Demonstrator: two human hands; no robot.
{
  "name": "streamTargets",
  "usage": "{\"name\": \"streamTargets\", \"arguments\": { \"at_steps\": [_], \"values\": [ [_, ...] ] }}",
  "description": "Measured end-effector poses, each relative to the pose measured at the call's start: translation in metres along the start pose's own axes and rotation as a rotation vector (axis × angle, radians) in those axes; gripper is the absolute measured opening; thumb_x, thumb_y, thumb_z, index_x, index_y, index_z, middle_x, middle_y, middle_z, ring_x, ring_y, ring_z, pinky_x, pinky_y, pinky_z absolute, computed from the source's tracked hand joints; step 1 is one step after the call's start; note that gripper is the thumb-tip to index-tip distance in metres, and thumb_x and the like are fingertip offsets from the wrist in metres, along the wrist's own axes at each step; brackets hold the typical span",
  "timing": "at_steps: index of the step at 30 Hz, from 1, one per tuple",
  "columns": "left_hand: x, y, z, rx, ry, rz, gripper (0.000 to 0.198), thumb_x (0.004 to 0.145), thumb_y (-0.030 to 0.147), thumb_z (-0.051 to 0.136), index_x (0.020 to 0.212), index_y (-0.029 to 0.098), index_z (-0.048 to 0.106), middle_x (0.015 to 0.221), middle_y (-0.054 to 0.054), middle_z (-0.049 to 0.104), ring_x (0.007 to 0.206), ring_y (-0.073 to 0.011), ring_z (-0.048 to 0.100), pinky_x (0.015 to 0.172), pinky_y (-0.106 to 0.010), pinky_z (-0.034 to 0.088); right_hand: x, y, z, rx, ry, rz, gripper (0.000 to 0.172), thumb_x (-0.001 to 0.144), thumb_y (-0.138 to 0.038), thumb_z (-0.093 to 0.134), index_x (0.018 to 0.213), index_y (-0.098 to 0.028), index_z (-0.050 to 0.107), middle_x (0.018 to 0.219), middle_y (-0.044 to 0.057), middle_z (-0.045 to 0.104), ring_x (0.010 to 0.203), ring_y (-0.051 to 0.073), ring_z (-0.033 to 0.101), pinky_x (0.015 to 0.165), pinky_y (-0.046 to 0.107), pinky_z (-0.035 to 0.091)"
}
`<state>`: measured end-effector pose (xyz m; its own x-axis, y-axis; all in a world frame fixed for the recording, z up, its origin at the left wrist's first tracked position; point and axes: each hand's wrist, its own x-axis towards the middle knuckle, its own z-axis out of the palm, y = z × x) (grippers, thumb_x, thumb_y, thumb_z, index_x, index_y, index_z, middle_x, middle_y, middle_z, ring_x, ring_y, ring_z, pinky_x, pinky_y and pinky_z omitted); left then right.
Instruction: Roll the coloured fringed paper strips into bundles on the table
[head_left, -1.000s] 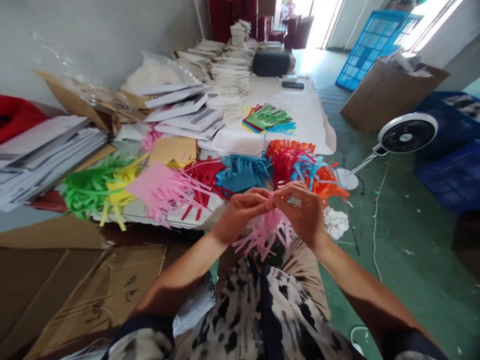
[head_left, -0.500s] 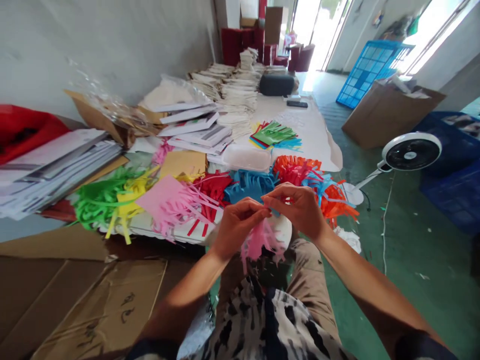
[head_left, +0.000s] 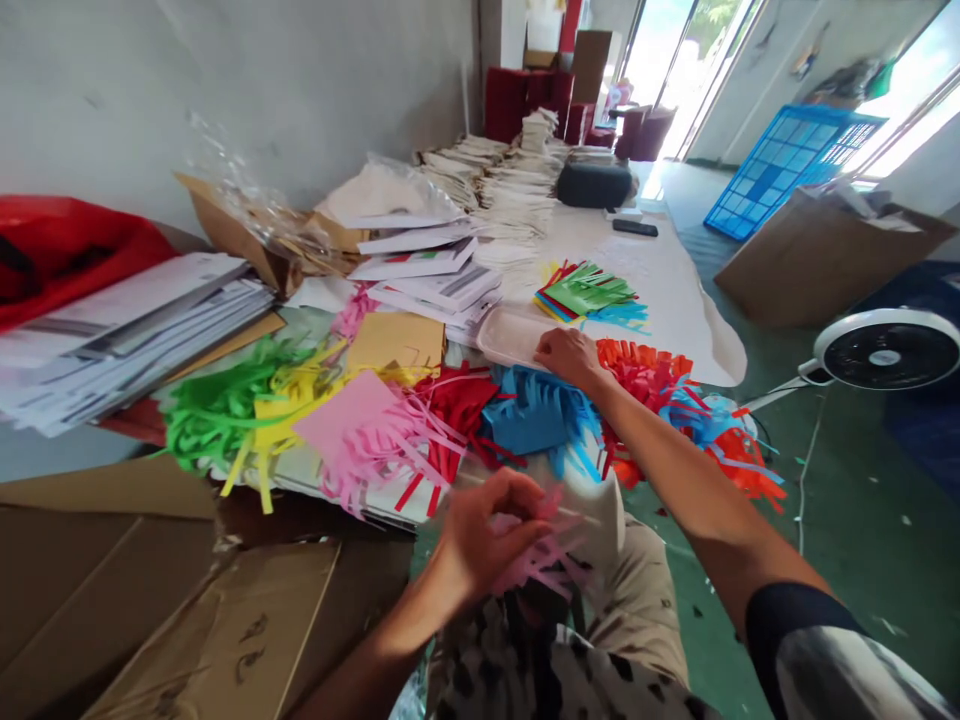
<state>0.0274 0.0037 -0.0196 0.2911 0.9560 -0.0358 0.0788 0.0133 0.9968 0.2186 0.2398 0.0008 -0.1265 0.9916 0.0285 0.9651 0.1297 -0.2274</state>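
My left hand (head_left: 487, 530) is low over my lap, with its fingers closed on a pink fringed paper strip (head_left: 541, 556). My right hand (head_left: 571, 360) is stretched out over the table, holding nothing and resting at the rim of a white plastic tray (head_left: 510, 336). Just below it lies a blue fringed paper bundle (head_left: 529, 412), and a red-orange fringed bundle (head_left: 645, 372) is to its right. Further left are pink (head_left: 352, 425), red (head_left: 454, 405), yellow (head_left: 289, 395) and green (head_left: 225, 405) fringed papers.
Stacks of printed sheets (head_left: 127, 335) and white paper bundles (head_left: 517, 190) cover the table's far and left parts. Flattened cardboard (head_left: 187, 590) lies at lower left. A floor fan (head_left: 885, 348), cardboard box (head_left: 817, 260) and blue crate (head_left: 787, 170) stand to the right.
My right hand has let go of the pink paper and moved out to the tray. My left hand has dropped lower with the pink paper. The view has swung slightly right.
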Motion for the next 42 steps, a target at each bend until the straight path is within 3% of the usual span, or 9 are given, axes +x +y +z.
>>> {"name": "streamTargets", "arguments": {
  "at_steps": [5, 11, 18, 22, 25, 27, 31, 34, 42],
  "values": [
    [0.007, -0.001, -0.001, -0.141, 0.024, -0.105, 0.030, 0.082, 0.039, 0.086, 0.103, 0.019, 0.079, 0.095, -0.005, 0.081, 0.088, -0.0194, 0.076, 0.084, -0.028, 0.058, -0.002, 0.007, 0.002, -0.051, -0.025, 0.001, 0.030, 0.095, -0.030, 0.058, 0.109, -0.020, 0.083, 0.115, 0.014, 0.080, 0.111, 0.027, 0.072, 0.091, 0.031, 0.051],
    [0.001, -0.005, 0.003, -0.192, 0.102, -0.099, 0.028, 0.081, 0.044, 0.087, 0.089, 0.019, 0.077, 0.087, -0.003, 0.079, 0.082, -0.0173, 0.072, 0.077, -0.025, 0.055, 0.005, 0.001, 0.001, -0.019, -0.061, -0.069, 0.029, 0.090, -0.043, 0.068, 0.106, -0.026, 0.085, 0.109, 0.007, 0.083, 0.106, 0.023, 0.073, 0.085, 0.026, 0.050],
    [-0.008, -0.001, 0.005, -0.253, 0.185, -0.101, 0.033, 0.079, 0.049, 0.085, 0.083, 0.017, 0.076, 0.067, -0.001, 0.071, 0.065, -0.0153, 0.065, 0.064, -0.025, 0.049, -0.003, -0.010, -0.005, 0.035, 0.047, -0.026, 0.027, 0.089, -0.025, 0.061, 0.101, -0.022, 0.084, 0.107, 0.012, 0.082, 0.104, 0.026, 0.074, 0.085, 0.030, 0.050],
    [-0.008, 0.011, 0.007, -0.206, 0.295, -0.037, 0.029, 0.084, 0.046, 0.081, 0.085, 0.018, 0.075, 0.070, 0.000, 0.069, 0.067, -0.0142, 0.062, 0.066, -0.024, 0.048, -0.042, -0.016, -0.023, 0.131, 0.148, -0.046, 0.028, 0.095, -0.026, 0.054, 0.103, -0.017, 0.079, 0.100, 0.010, 0.081, 0.094, 0.022, 0.074, 0.084, 0.029, 0.050],
    [-0.009, 0.020, 0.010, -0.151, 0.401, 0.070, 0.024, 0.089, 0.043, 0.078, 0.087, 0.019, 0.073, 0.081, -0.001, 0.071, 0.075, -0.0151, 0.064, 0.070, -0.024, 0.050, -0.101, -0.022, -0.036, 0.269, 0.168, -0.192, 0.022, 0.098, -0.033, 0.057, 0.099, -0.020, 0.075, 0.091, 0.001, 0.078, 0.084, 0.015, 0.071, 0.080, 0.024, 0.050],
    [-0.011, 0.024, 0.012, -0.096, 0.444, 0.146, 0.021, 0.092, 0.041, 0.075, 0.089, 0.021, 0.073, 0.086, -0.002, 0.072, 0.081, -0.0163, 0.065, 0.074, -0.025, 0.051, -0.145, -0.024, -0.043, 0.541, 0.197, -0.391, 0.018, 0.097, -0.034, 0.061, 0.091, -0.021, 0.072, 0.083, -0.001, 0.075, 0.076, 0.014, 0.068, 0.074, 0.025, 0.050],
    [-0.015, 0.028, 0.021, 0.044, 0.417, 0.256, 0.015, 0.097, 0.035, 0.070, 0.091, 0.022, 0.072, 0.090, -0.002, 0.071, 0.086, -0.0171, 0.065, 0.078, -0.026, 0.051, -0.209, -0.025, -0.054, 0.671, 0.170, -0.508, 0.008, 0.095, -0.026, 0.066, 0.088, -0.023, 0.071, 0.079, -0.002, 0.072, 0.068, 0.012, 0.063, 0.068, 0.025, 0.050],
    [-0.019, 0.031, 0.028, 0.115, 0.402, 0.303, 0.013, 0.098, 0.032, 0.069, 0.089, 0.022, 0.071, 0.089, -0.002, 0.070, 0.085, -0.0169, 0.064, 0.077, -0.026, 0.050, -0.226, -0.022, -0.059, 0.661, 0.171, -0.521, 0.008, 0.095, -0.023, 0.066, 0.089, -0.023, 0.072, 0.083, 0.000, 0.074, 0.072, 0.014, 0.066, 0.069, 0.027, 0.052],
    [-0.024, 0.038, 0.040, 0.226, 0.363, 0.410, 0.009, 0.099, 0.026, 0.067, 0.091, 0.023, 0.071, 0.090, -0.002, 0.072, 0.086, -0.0169, 0.066, 0.077, -0.027, 0.050, -0.240, -0.012, -0.065, 0.673, 0.238, -0.512, 0.009, 0.096, -0.021, 0.066, 0.092, -0.023, 0.073, 0.083, -0.001, 0.075, 0.074, 0.014, 0.068, 0.070, 0.028, 0.052]
  ]
}}
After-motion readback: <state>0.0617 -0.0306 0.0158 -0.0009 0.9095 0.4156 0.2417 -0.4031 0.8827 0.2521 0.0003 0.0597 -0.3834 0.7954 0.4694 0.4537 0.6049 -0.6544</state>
